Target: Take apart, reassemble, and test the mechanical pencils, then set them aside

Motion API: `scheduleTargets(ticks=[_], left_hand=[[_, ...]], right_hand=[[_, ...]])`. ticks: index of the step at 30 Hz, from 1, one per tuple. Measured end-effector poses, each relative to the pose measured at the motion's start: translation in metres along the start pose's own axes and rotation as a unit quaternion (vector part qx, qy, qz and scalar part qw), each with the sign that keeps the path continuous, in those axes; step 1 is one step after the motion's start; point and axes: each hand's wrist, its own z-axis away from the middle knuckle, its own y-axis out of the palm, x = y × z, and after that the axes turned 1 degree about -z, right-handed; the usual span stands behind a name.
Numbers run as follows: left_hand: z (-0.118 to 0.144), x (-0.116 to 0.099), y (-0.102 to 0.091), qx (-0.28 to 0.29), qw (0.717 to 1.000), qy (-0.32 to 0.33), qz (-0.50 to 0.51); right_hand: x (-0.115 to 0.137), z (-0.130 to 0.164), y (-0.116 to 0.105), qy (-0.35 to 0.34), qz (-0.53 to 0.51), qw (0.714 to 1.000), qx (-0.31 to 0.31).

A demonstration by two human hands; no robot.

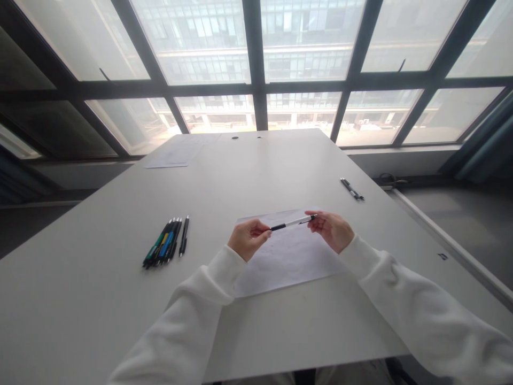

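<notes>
A black-and-white pen (292, 222) is held slightly tilted above a paper sheet (276, 272) close to the near edge of the desk (256, 182). The left hand (248, 238) grips its dark end; the right hand (332, 231) pinches the other. Grouped pens (163, 243) lie toward the left edge, two pens (351, 189) near the right edge, papers (170, 155) at the far left corner.

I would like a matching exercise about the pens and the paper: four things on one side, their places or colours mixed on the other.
1. Held pen
2. Larger pen group
3. Pen pair
4. Paper sheet

A. Near the table's right edge
B. Flat, in front of the person
C. Between left hand and right hand
D. Dark, with green, blue, yellow

Pairs: 1-C, 2-D, 3-A, 4-B
</notes>
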Motion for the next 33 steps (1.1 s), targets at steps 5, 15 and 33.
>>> scheduleTargets(ticks=[5,15,33], left_hand=[[0.000,0.002,0.001,0.000,1.000,0.017,0.010],[0.001,-0.005,0.006,0.019,0.999,0.024,0.020],[-0.003,0.013,-0.014,0.164,0.908,0.071,-0.379]], right_hand=[[0.000,0.003,0.000,0.100,-0.117,0.987,0.053],[-0.005,0.006,0.006,0.092,-0.168,0.978,0.078],[-0.009,0.006,0.007,-0.071,0.324,0.942,0.054]])
